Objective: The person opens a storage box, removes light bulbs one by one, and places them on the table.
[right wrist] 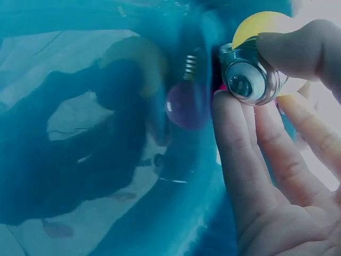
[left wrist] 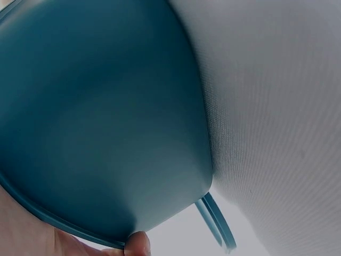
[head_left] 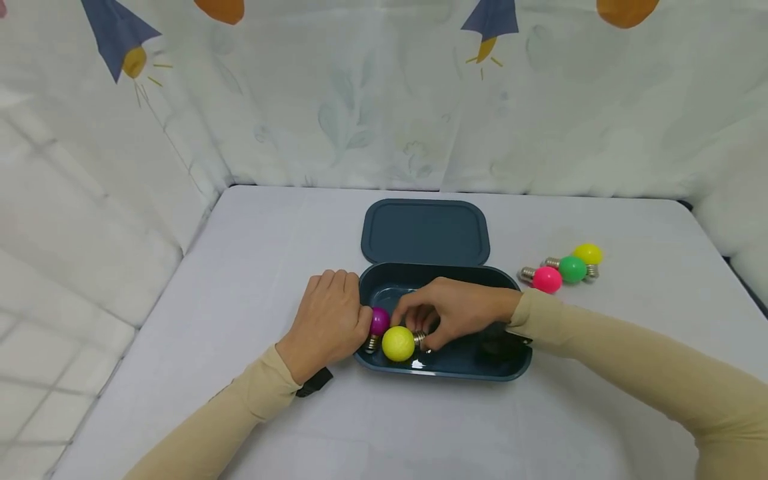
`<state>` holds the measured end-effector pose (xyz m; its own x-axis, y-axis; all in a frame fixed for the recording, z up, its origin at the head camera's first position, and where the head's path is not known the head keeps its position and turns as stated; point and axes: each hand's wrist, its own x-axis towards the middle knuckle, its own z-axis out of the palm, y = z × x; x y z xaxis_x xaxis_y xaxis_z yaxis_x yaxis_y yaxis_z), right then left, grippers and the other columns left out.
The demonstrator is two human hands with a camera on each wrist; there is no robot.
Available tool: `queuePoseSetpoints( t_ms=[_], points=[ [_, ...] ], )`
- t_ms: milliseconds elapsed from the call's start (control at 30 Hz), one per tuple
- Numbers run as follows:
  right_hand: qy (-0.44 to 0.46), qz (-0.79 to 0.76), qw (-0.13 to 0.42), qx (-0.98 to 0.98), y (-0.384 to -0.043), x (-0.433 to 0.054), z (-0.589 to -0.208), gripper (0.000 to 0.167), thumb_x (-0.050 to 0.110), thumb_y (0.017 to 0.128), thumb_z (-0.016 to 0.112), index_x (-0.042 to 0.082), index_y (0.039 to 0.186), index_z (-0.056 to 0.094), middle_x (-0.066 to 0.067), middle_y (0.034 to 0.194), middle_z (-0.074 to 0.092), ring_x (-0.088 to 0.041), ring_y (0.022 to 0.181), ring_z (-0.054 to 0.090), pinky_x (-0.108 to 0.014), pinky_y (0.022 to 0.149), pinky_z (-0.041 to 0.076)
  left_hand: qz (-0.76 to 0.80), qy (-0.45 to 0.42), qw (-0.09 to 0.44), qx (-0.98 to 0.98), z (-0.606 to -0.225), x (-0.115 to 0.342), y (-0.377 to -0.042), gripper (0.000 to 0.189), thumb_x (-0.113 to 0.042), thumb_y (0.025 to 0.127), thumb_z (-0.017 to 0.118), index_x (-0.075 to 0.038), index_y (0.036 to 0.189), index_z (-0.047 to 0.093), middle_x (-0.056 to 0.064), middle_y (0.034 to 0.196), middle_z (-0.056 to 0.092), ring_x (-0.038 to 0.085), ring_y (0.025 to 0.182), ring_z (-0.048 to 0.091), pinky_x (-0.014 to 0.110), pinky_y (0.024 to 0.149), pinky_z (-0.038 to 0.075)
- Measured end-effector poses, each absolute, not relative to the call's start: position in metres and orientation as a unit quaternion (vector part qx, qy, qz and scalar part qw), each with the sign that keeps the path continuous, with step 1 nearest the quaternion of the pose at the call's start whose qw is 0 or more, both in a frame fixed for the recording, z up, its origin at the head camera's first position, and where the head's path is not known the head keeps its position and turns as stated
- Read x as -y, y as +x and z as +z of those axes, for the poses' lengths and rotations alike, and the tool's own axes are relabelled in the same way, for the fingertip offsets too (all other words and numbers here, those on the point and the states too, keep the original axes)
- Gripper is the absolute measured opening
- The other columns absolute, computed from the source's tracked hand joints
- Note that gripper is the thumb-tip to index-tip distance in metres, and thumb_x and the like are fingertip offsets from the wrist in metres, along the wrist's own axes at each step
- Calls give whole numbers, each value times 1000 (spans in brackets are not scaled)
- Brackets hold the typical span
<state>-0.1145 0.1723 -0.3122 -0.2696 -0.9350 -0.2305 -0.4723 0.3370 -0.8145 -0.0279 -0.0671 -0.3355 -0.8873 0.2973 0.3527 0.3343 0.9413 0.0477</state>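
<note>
My right hand pinches a yellow light bulb by its metal screw base, low inside the left half of a dark blue box. In the right wrist view, the bulb's base sits between thumb and fingers, its end facing the camera. Just left of it in the box lies a purple bulb, base toward the front. My left hand grips the box's left end at the rim. The left wrist view has a fingertip bent under the rim against the outer wall.
Behind the box, a matching flat lid lies on the white-covered table. To the right rest a pink bulb, a green bulb and another yellow bulb, close together. Patterned white cloth hangs behind the table.
</note>
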Motion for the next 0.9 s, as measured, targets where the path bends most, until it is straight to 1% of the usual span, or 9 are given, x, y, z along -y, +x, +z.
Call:
queuePoseSetpoints(
  t_ms=[333, 500, 900],
  points=[
    [-457, -342, 354, -740, -109, -186, -299, 42, 12, 87, 77, 26, 125, 66, 6, 104, 69, -9, 97, 68, -24, 89, 60, -55, -164, 176, 969, -335, 66, -27, 20, -19, 87, 60, -3, 81, 49, 8, 71, 43, 24, 71, 39, 35, 69, 31],
    [-445, -364, 342, -743, -106, -195, -292, 43, 11, 87, 76, 24, 127, 66, 5, 105, 70, -12, 97, 69, -25, 90, 60, -58, -164, 181, 968, -336, 67, -27, 20, -19, 86, 59, -3, 81, 49, 8, 70, 42, 24, 70, 38, 36, 69, 32],
    [-417, -403, 306, -755, -103, -223, -279, 46, 11, 88, 77, 21, 131, 64, 2, 115, 69, -17, 100, 69, -27, 93, 60, -62, -156, 164, 972, -336, 67, -27, 18, -19, 87, 57, -4, 80, 48, 7, 69, 42, 23, 69, 38, 36, 70, 32]
  ],
)
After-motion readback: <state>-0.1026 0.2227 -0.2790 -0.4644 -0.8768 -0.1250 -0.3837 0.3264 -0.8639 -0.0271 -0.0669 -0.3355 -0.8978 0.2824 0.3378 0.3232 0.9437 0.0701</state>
